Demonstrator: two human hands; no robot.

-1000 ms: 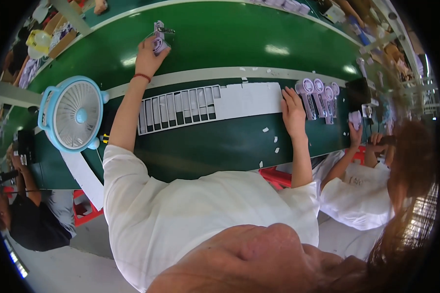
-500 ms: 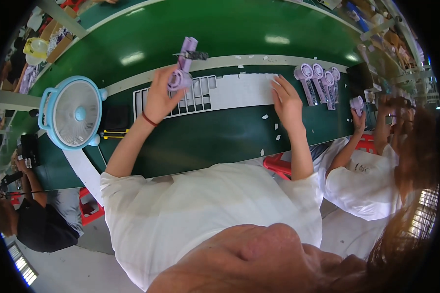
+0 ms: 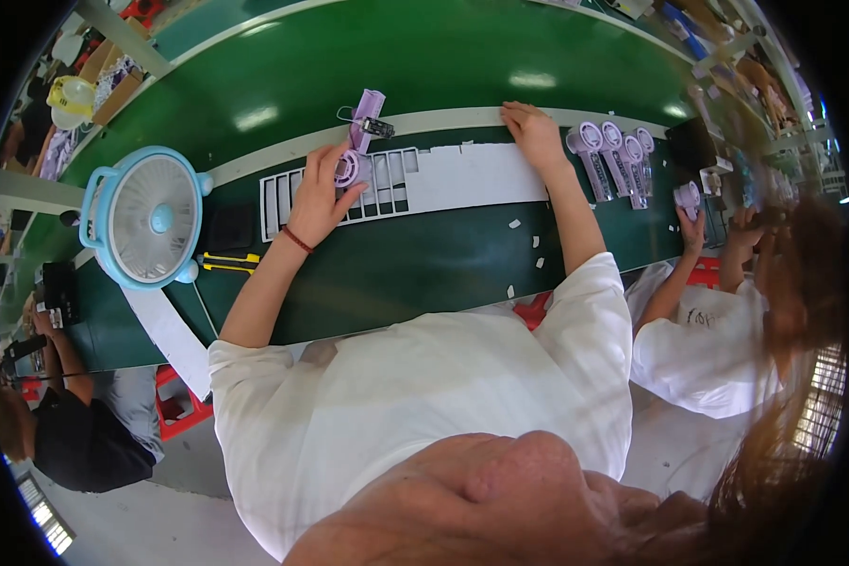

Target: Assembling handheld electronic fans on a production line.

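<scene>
From my seat I have the left hand point(image 3: 319, 200) holding a purple fan body point(image 3: 360, 137) over the far side of the white sheet point(image 3: 476, 174), above its slotted part. The ring-shaped head sits inside the grip, with the fingers on its left and the thumb curled round its near side. The handle sticks out past the fingertips, pointing away from the body and leaning a little right. Beside the handle I see a small dark component point(image 3: 378, 127) and a thin wire point(image 3: 342, 114) looping out to the left. I cannot tell whether the fan body touches the sheet below it.

My right hand point(image 3: 540, 141) is at the sheet's far right corner, well apart from the fan body, its fingertips reaching the pale strip point(image 3: 448, 120) along the table point(image 3: 396, 269). That grip is loosely bent, and I cannot tell whether anything is under the fingers.

Just right of that hand, four more purple fan bodies point(image 3: 617, 170) lie side by side, heads away from me. White scraps point(image 3: 514, 224) dot the table near the right forearm. On the left stand a blue desk fan point(image 3: 161, 219) and, beside it, a yellow-and-black cutter point(image 3: 228, 262).
</scene>
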